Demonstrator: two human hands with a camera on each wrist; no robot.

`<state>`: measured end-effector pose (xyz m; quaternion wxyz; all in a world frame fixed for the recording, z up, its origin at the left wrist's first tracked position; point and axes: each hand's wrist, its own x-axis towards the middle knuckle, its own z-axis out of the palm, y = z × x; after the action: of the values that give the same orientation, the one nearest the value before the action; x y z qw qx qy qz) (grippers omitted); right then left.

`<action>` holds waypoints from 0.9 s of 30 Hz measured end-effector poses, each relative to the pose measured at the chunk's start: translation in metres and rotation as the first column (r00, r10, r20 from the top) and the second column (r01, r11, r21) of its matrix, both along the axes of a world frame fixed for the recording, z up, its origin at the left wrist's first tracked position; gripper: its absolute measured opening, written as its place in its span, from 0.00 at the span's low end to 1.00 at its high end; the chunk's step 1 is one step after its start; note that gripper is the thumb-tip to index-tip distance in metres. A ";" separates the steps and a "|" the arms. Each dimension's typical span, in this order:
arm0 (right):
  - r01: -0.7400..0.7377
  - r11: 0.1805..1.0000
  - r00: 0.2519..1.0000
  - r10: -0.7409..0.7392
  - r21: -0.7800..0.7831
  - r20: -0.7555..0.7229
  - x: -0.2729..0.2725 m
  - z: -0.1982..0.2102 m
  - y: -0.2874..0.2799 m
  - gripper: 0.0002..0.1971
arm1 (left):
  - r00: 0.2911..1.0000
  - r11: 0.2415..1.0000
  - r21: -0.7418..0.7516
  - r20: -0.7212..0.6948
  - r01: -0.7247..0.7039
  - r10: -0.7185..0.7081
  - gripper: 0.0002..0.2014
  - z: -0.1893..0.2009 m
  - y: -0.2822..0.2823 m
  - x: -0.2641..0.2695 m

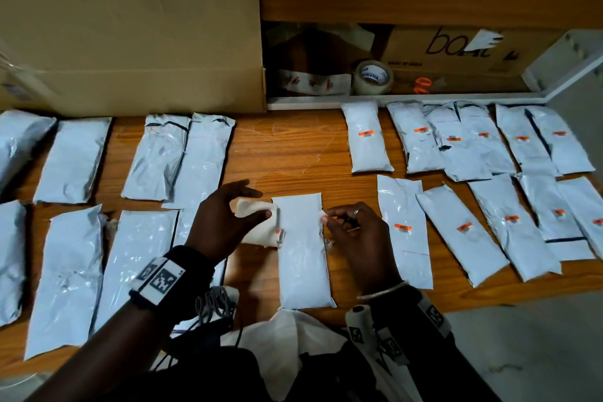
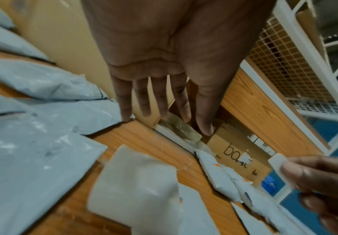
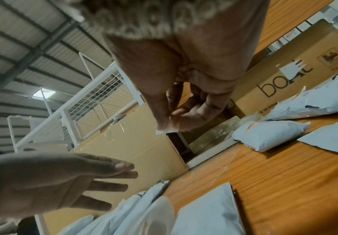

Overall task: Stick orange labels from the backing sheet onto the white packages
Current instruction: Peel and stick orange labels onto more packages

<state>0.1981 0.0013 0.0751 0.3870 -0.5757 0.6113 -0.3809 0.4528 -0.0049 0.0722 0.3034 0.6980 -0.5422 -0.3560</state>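
Observation:
An unlabelled white package (image 1: pixel 303 251) lies lengthwise in front of me on the wooden table (image 1: pixel 287 153). My right hand (image 1: pixel 326 217) pinches a small pale label (image 3: pixel 165 131) between thumb and forefinger, just above the package's right edge. The label's visible side is white. My left hand (image 1: pixel 257 202) hovers with straight, spread fingers (image 2: pixel 159 103) over the curled backing sheet (image 1: pixel 257 225), which lies against the package's left edge. One orange label (image 1: pixel 277 231) shows on the sheet. Packages on the right (image 1: pixel 404 232) carry orange labels; those on the left (image 1: pixel 70 271) are bare.
A large cardboard box (image 1: pixel 130 26) stands at the back left. A tape roll (image 1: pixel 373 77) and a printed carton (image 1: pixel 456 49) sit in a recess behind the table. A white wire-mesh rack (image 2: pixel 284 63) rises at the right. The table ends at the near right.

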 end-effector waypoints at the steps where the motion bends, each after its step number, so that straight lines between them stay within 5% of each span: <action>1: -0.024 0.999 1.000 0.024 0.024 0.008 0.000 -0.004 0.004 0.02 | 0.997 1.000 -0.028 0.082 0.013 -0.011 0.17 -0.003 0.002 0.000; 4: -0.061 0.996 0.998 0.060 0.064 0.019 0.001 -0.007 0.013 0.05 | 0.993 0.993 -0.115 0.113 -0.013 0.026 0.12 -0.002 0.009 -0.005; 6: -0.085 0.996 0.996 0.084 0.031 0.033 0.003 -0.005 0.016 0.07 | 0.992 0.998 0.056 -0.126 0.002 0.005 0.08 0.004 0.012 -0.016; 9: -0.136 0.991 0.985 0.134 0.008 0.111 0.008 0.001 0.021 0.09 | 0.894 0.950 0.271 -0.447 0.156 -0.019 0.12 0.008 0.016 -0.033; 16: -0.241 0.951 0.934 0.172 0.196 0.315 0.009 0.010 0.030 0.20 | 0.861 0.961 0.180 -0.500 0.208 -0.092 0.07 0.012 0.022 -0.036; 27: -0.287 0.928 0.922 0.200 0.239 0.332 0.000 0.012 0.036 0.26 | 0.842 0.937 0.139 -0.494 0.322 -0.216 0.10 0.013 0.033 -0.042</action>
<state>0.1985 0.0377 0.0870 0.5989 -0.5214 0.5160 -0.3213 0.4111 0.0283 0.0850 0.2948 0.5358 -0.5031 -0.6107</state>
